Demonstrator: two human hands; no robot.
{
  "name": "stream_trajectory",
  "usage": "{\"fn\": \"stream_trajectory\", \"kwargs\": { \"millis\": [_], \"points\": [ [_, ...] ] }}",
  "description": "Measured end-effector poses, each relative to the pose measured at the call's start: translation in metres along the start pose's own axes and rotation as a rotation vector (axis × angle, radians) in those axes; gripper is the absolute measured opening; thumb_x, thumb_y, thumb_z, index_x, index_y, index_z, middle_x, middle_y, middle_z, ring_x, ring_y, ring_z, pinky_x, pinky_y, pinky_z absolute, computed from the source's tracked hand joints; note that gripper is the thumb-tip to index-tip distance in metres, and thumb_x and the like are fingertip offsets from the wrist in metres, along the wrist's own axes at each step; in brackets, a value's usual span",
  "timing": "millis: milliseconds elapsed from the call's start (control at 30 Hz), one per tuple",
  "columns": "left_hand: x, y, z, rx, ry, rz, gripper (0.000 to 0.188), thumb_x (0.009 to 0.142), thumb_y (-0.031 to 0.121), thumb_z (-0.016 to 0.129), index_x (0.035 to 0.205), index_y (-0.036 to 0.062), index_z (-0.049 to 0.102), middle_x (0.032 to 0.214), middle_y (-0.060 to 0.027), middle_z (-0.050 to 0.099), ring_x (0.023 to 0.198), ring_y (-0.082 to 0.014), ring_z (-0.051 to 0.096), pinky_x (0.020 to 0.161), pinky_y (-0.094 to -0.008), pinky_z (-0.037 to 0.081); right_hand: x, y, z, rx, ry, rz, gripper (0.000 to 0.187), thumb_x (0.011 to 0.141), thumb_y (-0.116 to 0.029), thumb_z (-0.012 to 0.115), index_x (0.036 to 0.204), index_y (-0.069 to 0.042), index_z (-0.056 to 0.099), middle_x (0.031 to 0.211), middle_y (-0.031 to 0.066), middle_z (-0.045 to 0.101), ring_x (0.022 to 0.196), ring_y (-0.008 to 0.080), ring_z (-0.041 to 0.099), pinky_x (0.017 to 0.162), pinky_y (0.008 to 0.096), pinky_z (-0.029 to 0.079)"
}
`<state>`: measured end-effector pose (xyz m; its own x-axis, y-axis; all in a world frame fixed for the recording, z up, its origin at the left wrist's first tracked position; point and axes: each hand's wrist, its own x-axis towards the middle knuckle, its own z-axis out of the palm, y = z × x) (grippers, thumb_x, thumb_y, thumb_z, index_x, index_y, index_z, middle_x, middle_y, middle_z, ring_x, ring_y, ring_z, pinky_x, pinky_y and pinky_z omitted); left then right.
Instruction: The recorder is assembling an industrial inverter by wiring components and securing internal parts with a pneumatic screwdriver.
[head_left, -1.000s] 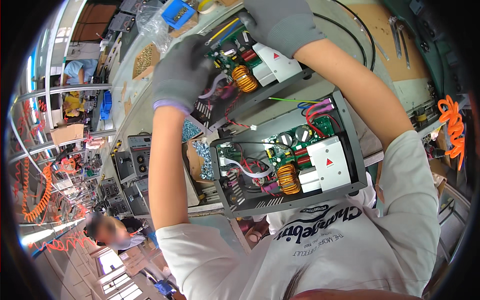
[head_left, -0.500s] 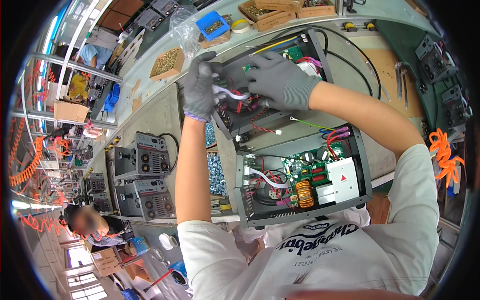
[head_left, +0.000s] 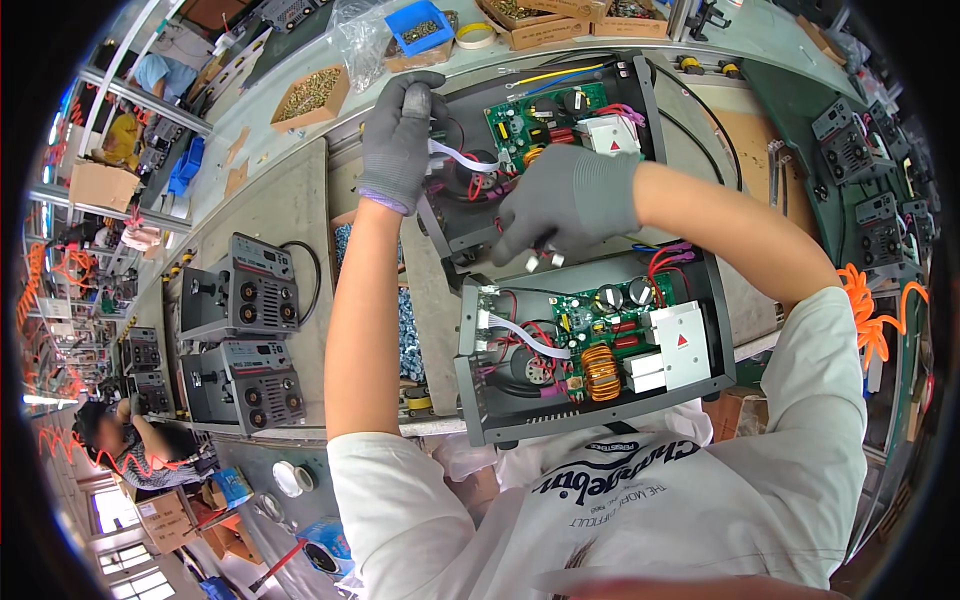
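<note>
My left hand, in a grey glove, is curled over the end panel of the far open machine housing. Inside that housing lie a green circuit board, a white ribbon cable and a white plate. My right hand, also gloved, hangs over the housing's near side with fingers bent downward. Small white plugs show right below those fingers; their leads are mostly hidden by the hand. Closer to me sits a second open housing with a copper coil and a white plate.
Two finished-looking machines stand at the left. Bins of blue-grey parts lie between them and the near housing. Along the back are a blue tray, a cardboard box of small fasteners and a tape roll. Black cables curve at right.
My right hand has moved down from above the far board to the housing's near side, uncovering the board. The white plugs are now at its fingers. My left hand remains at the end panel.
</note>
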<state>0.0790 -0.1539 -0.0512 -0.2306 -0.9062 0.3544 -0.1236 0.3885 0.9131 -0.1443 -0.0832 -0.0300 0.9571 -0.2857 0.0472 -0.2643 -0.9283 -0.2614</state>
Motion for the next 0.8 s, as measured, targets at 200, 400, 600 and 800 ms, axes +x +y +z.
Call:
{"fn": "stream_trajectory", "kwargs": {
  "millis": [200,400,600,800],
  "points": [
    [-0.005,0.002,0.001,-0.038,0.007,0.017,0.026,0.107,0.027,0.051,0.117,0.0058,0.062,0.083,-0.0020,0.061,0.069,-0.0096,0.061,0.060,-0.0254,0.049,0.020,0.013,0.011,0.268,0.242,-0.053,0.026,0.079,-0.016,0.073,0.104,-0.020,0.078,0.103,0.0018,0.070,0.089,0.0221,0.069,0.073,0.0368,0.055],
    [-0.007,-0.002,0.003,-0.085,0.000,0.078,0.025,0.107,0.026,0.051,0.115,0.0046,0.062,0.083,-0.0019,0.062,0.067,-0.0094,0.060,0.060,-0.0247,0.049,0.036,0.024,0.007,0.742,0.015,0.239,0.038,0.097,-0.035,0.067,0.114,-0.002,0.072,0.101,0.0098,0.075,0.088,0.0142,0.068,0.080,0.0320,0.054],
    [-0.004,0.002,0.003,-0.057,0.016,0.033,0.033,0.108,0.032,0.050,0.117,0.0030,0.062,0.087,-0.0035,0.063,0.077,-0.0112,0.061,0.071,-0.0265,0.050,0.039,0.024,-0.002,0.834,0.058,0.333,0.045,0.102,-0.040,0.059,0.126,-0.003,0.066,0.076,0.0031,0.065,0.068,0.0152,0.058,0.068,0.0328,0.052],
    [0.001,-0.008,-0.001,-0.166,0.040,0.008,0.050,0.108,0.047,0.041,0.115,0.0031,0.063,0.091,-0.0053,0.067,0.075,-0.0118,0.064,0.071,-0.0270,0.052,0.046,0.028,0.003,0.319,0.439,0.440,0.031,0.086,-0.029,0.076,0.108,-0.008,0.076,0.092,0.0143,0.075,0.075,0.0235,0.070,0.071,0.0363,0.054]
  ]
}}
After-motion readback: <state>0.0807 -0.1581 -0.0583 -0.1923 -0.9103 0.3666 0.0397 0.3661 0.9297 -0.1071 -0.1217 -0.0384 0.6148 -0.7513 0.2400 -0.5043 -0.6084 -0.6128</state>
